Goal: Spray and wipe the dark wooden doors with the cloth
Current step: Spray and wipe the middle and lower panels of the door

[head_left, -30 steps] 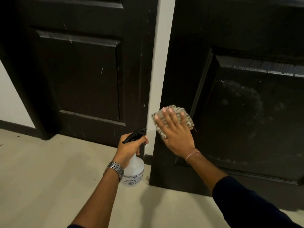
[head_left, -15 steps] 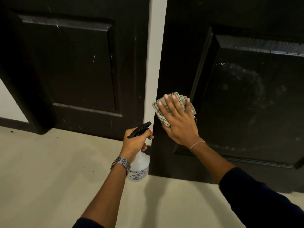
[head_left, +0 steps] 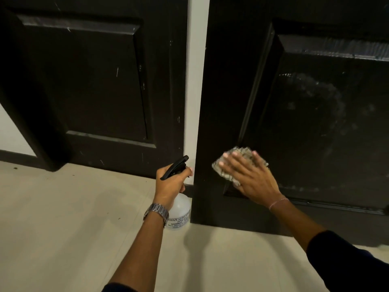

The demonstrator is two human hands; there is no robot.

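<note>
Two dark wooden doors fill the view, the left door [head_left: 101, 81] and the right door [head_left: 315, 123], with a strip of white wall between them. My right hand [head_left: 250, 175] lies flat on a folded checked cloth [head_left: 240, 159], pressing it against the right door's lower left corner, by the panel's moulding. The cloth is blurred by motion. A faint wet smear shows on the right door's panel above. My left hand [head_left: 170, 184] grips a clear spray bottle [head_left: 179, 211] with a black trigger, held low near the floor, just left of the right door.
Pale floor [head_left: 73, 228] stretches in front of both doors. A dark skirting board [head_left: 16, 155] runs along the white wall at far left. The white wall strip [head_left: 195, 81] separates the doors.
My right hand has slid the cloth down and slightly right along the right door's lower stile. The left hand still holds the bottle in about the same place.
</note>
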